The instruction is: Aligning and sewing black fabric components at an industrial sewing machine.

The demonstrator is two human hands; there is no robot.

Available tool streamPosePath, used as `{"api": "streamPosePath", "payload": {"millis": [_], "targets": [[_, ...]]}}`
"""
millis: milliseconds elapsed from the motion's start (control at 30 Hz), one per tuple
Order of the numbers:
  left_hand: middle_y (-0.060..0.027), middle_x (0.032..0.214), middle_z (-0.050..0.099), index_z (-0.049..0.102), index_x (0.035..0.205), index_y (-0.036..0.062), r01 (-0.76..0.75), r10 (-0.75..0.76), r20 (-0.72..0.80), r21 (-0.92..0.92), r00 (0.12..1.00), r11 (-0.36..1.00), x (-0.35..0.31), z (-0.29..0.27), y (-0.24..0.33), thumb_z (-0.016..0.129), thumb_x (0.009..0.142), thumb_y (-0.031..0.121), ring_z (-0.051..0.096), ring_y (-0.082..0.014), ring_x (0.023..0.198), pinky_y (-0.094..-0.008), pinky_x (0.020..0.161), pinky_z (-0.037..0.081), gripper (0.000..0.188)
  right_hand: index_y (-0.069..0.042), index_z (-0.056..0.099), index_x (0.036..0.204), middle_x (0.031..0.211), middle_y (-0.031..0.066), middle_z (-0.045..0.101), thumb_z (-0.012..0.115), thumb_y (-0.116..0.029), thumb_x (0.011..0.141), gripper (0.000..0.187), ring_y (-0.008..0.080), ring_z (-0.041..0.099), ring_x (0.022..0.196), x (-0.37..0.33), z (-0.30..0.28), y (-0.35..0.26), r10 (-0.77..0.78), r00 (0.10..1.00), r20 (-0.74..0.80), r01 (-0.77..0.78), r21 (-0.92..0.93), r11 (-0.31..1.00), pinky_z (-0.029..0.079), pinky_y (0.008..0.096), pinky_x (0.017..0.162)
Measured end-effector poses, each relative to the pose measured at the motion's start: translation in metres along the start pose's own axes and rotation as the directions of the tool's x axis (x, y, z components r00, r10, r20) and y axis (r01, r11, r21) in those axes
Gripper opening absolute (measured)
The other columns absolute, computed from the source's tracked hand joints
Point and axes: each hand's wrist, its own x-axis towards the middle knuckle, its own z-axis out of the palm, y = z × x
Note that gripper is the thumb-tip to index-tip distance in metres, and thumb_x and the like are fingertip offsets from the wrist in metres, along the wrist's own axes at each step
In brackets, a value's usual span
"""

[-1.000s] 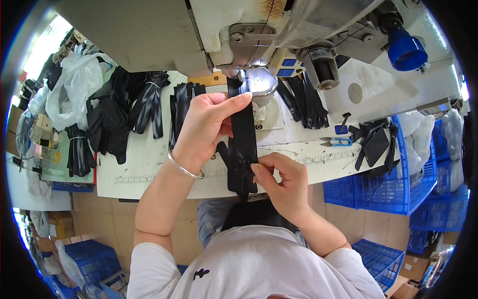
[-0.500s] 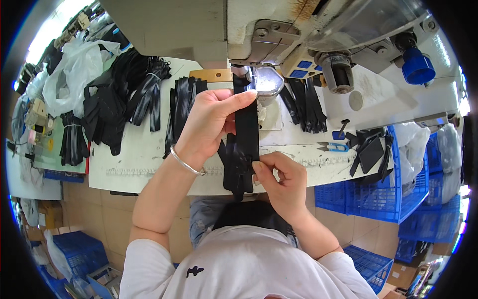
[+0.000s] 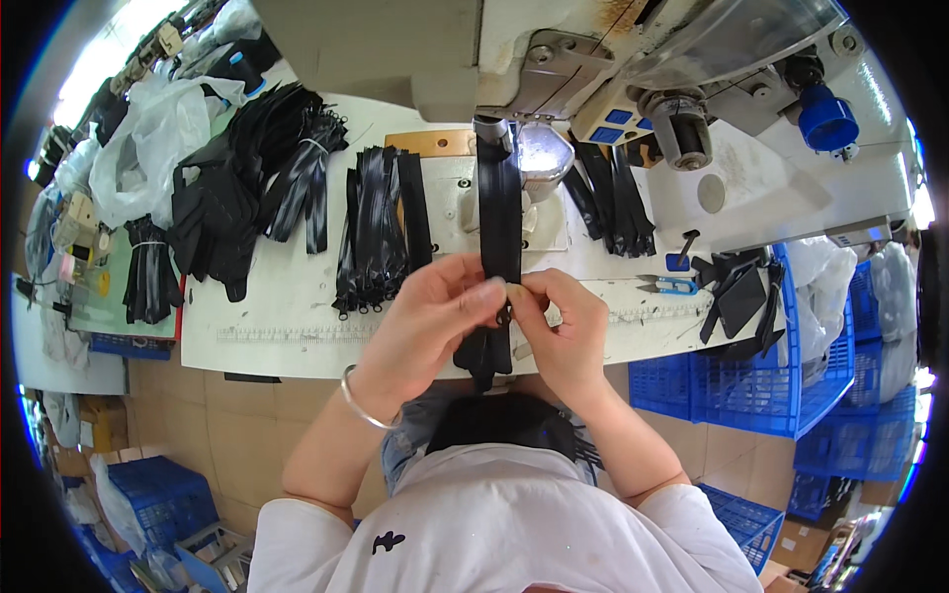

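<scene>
A black zipper strip [image 3: 500, 212] runs from under the head of a sewing machine [image 3: 494, 128] toward me, and its near end droops over the table's front edge. My left hand [image 3: 440, 321] pinches the strip's left side between thumb and fingers; a silver bangle is on that wrist. Right beside it, my right hand [image 3: 559, 326] grips the right edge of the same strip with thumb and forefinger. The two thumbs almost meet. The fingers hide part of the strip, and a small dark zipper pull seems to hang just below them.
Bundles of black zippers [image 3: 376, 227] lie left of the machine, with black fabric pieces [image 3: 213, 208] and a white plastic bag [image 3: 143, 148] farther left. Right of it are more zippers [image 3: 613, 203], blue-handled thread snips [image 3: 672, 286] and blue crates [image 3: 712, 395].
My left hand has come down the strip from near the machine's needle area to beside my right hand. My right hand has risen slightly, still gripping the strip. The view has shifted a little.
</scene>
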Motion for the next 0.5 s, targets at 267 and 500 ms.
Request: {"api": "streamPosePath", "payload": {"millis": [267, 500], "targets": [[-0.0022, 0.079, 0.065, 0.066, 0.093, 0.0010, -0.079, 0.078, -0.066, -0.009, 0.995, 0.997, 0.011, -0.006, -0.015, 0.067, 0.087, 0.014, 0.059, -0.0063, 0.066, -0.0200, 0.056, 0.049, 0.014, 0.000, 0.063, 0.077, 0.061, 0.0039, 0.060, 0.065, -0.009, 0.085, 0.012, 0.0076, 0.052, 0.055, 0.001, -0.011, -0.005, 0.343, 0.915, 0.214, -0.385, 0.202, 0.901, 0.041, 0.0241, 0.052], [-0.0010, 0.082, 0.065, 0.063, 0.092, 0.0037, -0.163, 0.145, -0.122, -0.159, 0.982, 0.974, 0.006, -0.002, -0.024, 0.067, 0.086, 0.009, 0.061, -0.0058, 0.069, -0.0187, 0.058, 0.051, 0.009, 0.001, 0.063, 0.076, 0.061, 0.0044, 0.057, 0.066, -0.008, 0.083, 0.012, 0.0090, 0.049, 0.055, -0.003, -0.007, -0.005, 0.112, 0.990, 0.089, -0.125, 0.160, 0.979, 0.039, 0.0245, 0.052]]}}
